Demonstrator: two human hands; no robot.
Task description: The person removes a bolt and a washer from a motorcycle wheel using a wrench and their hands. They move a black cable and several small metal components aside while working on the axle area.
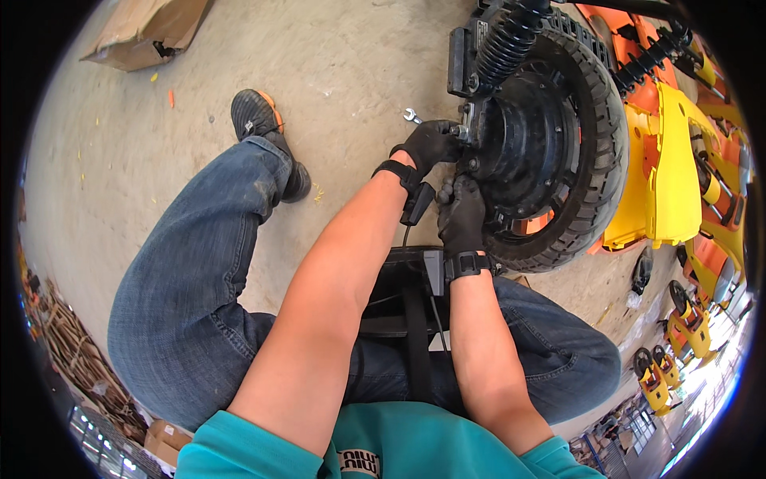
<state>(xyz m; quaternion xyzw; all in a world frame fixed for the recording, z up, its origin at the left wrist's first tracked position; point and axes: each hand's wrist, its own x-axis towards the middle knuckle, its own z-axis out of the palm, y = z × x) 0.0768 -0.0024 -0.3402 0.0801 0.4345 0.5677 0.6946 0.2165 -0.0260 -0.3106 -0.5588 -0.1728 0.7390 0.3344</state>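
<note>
A black wheel (pixel 550 144) with a knobby tyre and a wide hub stands in front of me, its axle end facing my hands. My left hand (pixel 431 146), in a black glove, has its fingers closed at the silver axle nut (pixel 460 132) beside the fork bracket. Just below it, my right hand (pixel 461 215), also gloved, is curled near the lower edge of the hub; what its fingers hold, if anything, is hidden. The jaw of a silver wrench (pixel 412 116) shows past my left hand, and I cannot tell whether it is held or lies on the floor.
Above the hub rises a black coil-spring shock absorber (pixel 511 48). Yellow body panels (pixel 666 168) and orange ones stand right of the wheel. A cardboard box (pixel 148 32) sits at the far left. My bent legs in jeans (pixel 191 271) flank the work on the concrete floor.
</note>
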